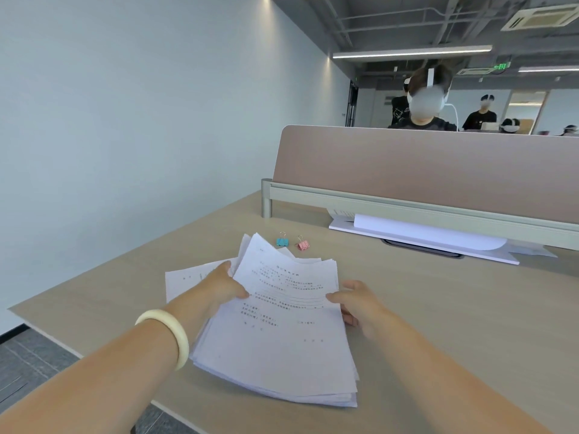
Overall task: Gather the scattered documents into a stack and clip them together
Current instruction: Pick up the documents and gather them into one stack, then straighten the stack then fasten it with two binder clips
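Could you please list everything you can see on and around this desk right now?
paper stack: one, white, printed, desk centre
loose sheet: one, white, left of stack
binder clips: two, blue and pink, beyond stack
desk: one, light wood
divider panel: one, brownish, desk's far edge
papers under divider: white, count unclear
people beyond divider: several
bracelet: one, cream, left wrist
left hand: on stack's left edge
right hand: on stack's right edge
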`<action>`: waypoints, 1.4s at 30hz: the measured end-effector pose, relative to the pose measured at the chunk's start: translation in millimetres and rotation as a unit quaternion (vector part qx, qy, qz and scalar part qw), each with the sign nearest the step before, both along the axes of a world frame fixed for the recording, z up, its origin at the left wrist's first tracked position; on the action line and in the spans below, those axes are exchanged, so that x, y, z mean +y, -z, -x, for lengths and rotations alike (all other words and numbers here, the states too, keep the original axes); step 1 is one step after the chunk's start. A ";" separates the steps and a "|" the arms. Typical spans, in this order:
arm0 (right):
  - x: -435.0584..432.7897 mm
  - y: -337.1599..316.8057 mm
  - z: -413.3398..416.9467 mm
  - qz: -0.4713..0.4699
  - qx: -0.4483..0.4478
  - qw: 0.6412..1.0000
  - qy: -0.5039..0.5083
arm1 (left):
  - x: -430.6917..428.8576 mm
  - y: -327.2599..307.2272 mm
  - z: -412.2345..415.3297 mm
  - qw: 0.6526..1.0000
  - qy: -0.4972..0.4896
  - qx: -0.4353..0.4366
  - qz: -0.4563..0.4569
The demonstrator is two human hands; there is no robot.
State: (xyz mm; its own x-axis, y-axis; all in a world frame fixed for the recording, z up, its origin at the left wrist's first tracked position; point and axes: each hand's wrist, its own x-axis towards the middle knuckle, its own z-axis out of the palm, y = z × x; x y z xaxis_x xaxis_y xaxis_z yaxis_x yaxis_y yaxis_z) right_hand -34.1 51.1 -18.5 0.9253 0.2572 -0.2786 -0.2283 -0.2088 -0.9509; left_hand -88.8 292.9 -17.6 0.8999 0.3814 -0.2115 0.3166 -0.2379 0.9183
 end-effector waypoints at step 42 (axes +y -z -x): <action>-139.1 15.9 24.6 0.561 -0.079 0.823 0.046 | -112.6 9.2 -16.1 0.908 0.195 0.145 -0.342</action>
State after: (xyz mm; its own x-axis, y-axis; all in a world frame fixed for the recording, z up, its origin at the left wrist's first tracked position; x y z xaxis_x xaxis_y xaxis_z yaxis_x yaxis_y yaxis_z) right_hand -58.8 -87.9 -34.4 0.9740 -0.1527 -0.1673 -0.1839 -0.9644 -0.1902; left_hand -72.6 180.3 -26.8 0.9390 0.1768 -0.2950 0.2904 -0.8672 0.4046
